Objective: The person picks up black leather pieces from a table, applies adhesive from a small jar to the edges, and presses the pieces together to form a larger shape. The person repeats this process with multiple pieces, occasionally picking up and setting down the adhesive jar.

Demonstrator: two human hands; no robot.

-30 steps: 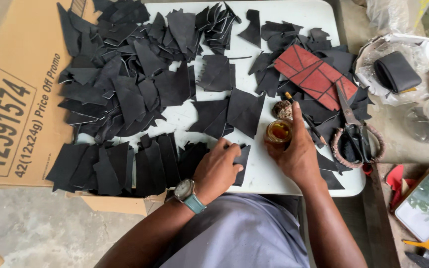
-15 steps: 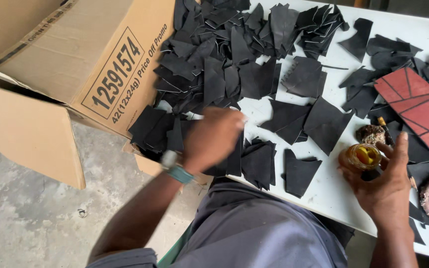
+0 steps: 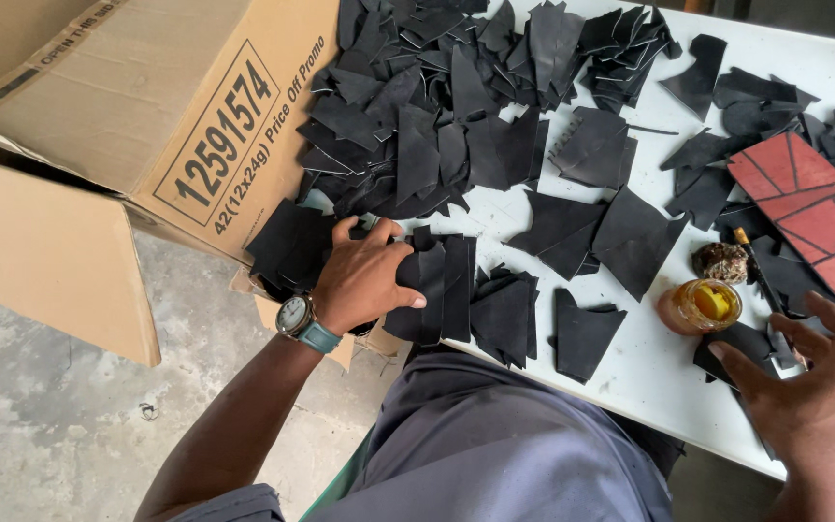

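The left hand [image 3: 367,275] lies palm down with its fingers curled over a stack of black leather pieces [image 3: 432,290] at the near edge of the white table [image 3: 630,372], pressing on the stack rather than lifting it; a wristwatch [image 3: 297,317] with a pale dial and a teal strap sits on that wrist. The right hand [image 3: 819,382] hovers spread wide with nothing in it, fingertips touching or just above a dark leather scrap [image 3: 741,343] right beside the small glass jar [image 3: 703,307], which holds something amber-yellow. Just behind the jar sits a brownish crumpled lump [image 3: 722,261], with a thin brush handle [image 3: 756,261] next to it. Farther back from the jar lies a red piece marked with dark lines [image 3: 809,208]. To the left of the jar, more black cut pieces lie singly, and beyond them rises a large loose heap of black pieces [image 3: 456,106]. Well to the left of the jar, past the table's edge, an open cardboard box [image 3: 137,126] lies on its side above the concrete floor [image 3: 41,416].
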